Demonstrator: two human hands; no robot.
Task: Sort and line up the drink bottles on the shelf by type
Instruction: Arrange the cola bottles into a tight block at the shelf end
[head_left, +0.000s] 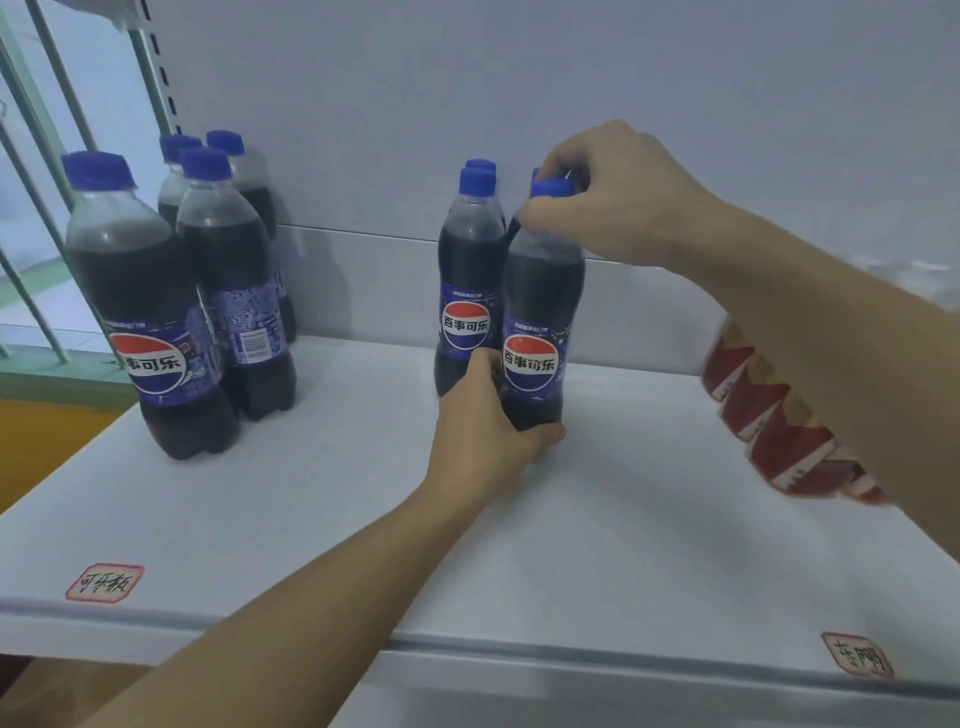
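A cola bottle (540, 312) with a blue cap and blue label stands upright mid-shelf. My left hand (488, 421) grips its base. My right hand (613, 197) pinches its cap and neck from above. Just left of it stands a second cola bottle (465, 291), with another cap showing behind it. A further bottle behind the held one is mostly hidden by my right hand. At the left end of the white shelf (322, 499) stands a cluster of several cola bottles (156, 312).
Red-labelled bottles (769, 431) lie in a row at the right, partly hidden under my right forearm. Two handwritten tags sit near the front edge, a left tag (104, 582) and a right tag (857, 660). A slotted upright (156, 67) rises at the left.
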